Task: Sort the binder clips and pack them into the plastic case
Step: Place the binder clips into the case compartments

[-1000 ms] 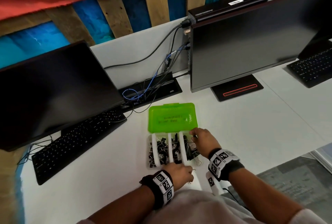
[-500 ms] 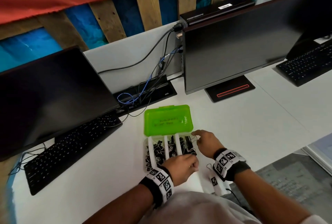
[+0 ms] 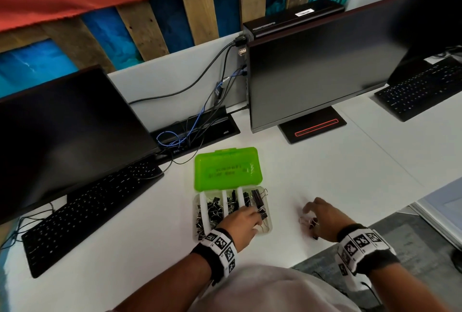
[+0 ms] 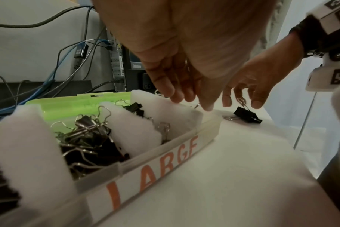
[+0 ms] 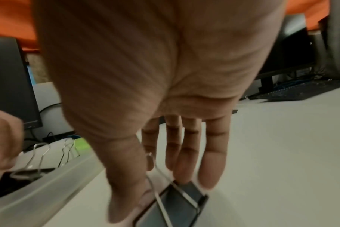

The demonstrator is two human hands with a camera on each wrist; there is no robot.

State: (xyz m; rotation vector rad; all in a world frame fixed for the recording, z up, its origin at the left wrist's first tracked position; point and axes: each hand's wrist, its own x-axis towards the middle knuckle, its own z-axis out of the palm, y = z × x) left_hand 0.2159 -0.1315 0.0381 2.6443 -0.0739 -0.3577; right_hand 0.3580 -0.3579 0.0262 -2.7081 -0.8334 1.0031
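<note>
The plastic case (image 3: 196,201) lies open on the white table, its green lid (image 3: 226,169) flipped back. White foam dividers split it into compartments holding black binder clips, and its front wall (image 4: 165,155) reads LARGE. My left hand (image 3: 252,216) (image 4: 192,101) reaches into the rightmost compartment and pinches the wire handle of a large clip (image 3: 262,213) (image 5: 29,170). To the right of the case, my right hand (image 3: 310,214) (image 5: 165,192) hovers with spread fingers over a loose binder clip (image 3: 308,224) (image 4: 244,115) (image 5: 177,198) on the table, thumb and fingertips straddling it.
A dark monitor (image 3: 62,131) and keyboard (image 3: 87,211) stand to the left. A second monitor (image 3: 337,61) on a black stand (image 3: 315,129) is behind on the right. A cable tray (image 3: 200,129) sits behind the lid. The table's front edge meets grey floor (image 3: 400,236) near my right wrist.
My left hand moved from the table's front edge up into the rightmost compartment. My right hand left the case's right side and went right, down over the loose clip.
</note>
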